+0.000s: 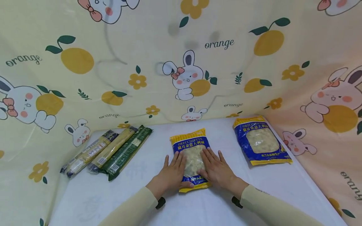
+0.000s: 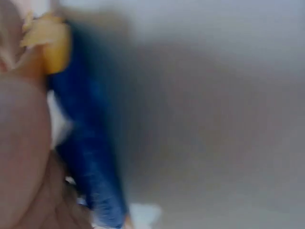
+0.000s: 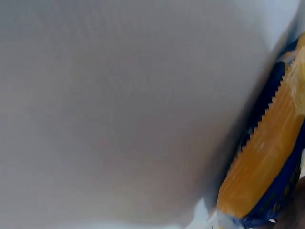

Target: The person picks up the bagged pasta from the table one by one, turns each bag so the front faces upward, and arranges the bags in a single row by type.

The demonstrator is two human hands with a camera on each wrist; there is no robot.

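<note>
A blue and yellow bag of orecchiette pasta (image 1: 194, 158) lies on the white table, its clear window showing pale pasta. Fingers extended, my left hand (image 1: 172, 172) rests along the bag's left side, with the thumb at its lower yellow edge. On the opposite side my right hand (image 1: 218, 169) lies with straight fingers over the window's right border. The left wrist view is blurred and shows the bag's blue side (image 2: 86, 129) beside the hand. In the right wrist view, the bag's yellow sealed end (image 3: 262, 167) shows at the right.
A second orecchiette bag (image 1: 261, 141) lies at the right rear. On the left, several long spaghetti packs lie side by side, including a green one (image 1: 128, 153) and a yellowish one (image 1: 113, 149). A patterned cloth (image 1: 155, 40) rises behind the table (image 1: 135, 201).
</note>
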